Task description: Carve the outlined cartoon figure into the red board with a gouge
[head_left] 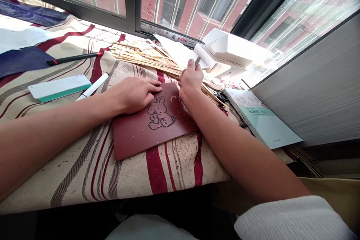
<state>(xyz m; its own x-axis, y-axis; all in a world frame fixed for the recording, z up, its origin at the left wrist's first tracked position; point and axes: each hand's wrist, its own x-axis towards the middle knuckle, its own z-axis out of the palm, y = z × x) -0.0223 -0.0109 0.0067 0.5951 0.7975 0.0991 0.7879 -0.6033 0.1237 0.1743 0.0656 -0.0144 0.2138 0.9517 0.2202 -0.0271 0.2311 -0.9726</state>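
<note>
A dark red-brown carving board point(132, 135) lies at an angle on the striped cloth. A bear-like figure point(161, 114) is cut into it in dark lines, and a short pale cut point(173, 99) shows near its upper right. My left hand point(137, 93) rests on the board's upper left edge, its fingers stretched out and holding nothing. At the board's upper right, my right hand point(192, 79) is closed round a slim carving tool point(197, 61). The tool's grey end sticks up above the fist; its tip is hidden behind the hand. Small crumbs are scattered over board and cloth.
Thin wooden strips point(146, 54) lie behind the board, with a white box point(227, 54) by the window. Right of them are black scissors point(221, 97) and a book point(261, 116). A white marker point(94, 85), a white-and-green eraser point(60, 88) and a black-red pen point(74, 58) lie left.
</note>
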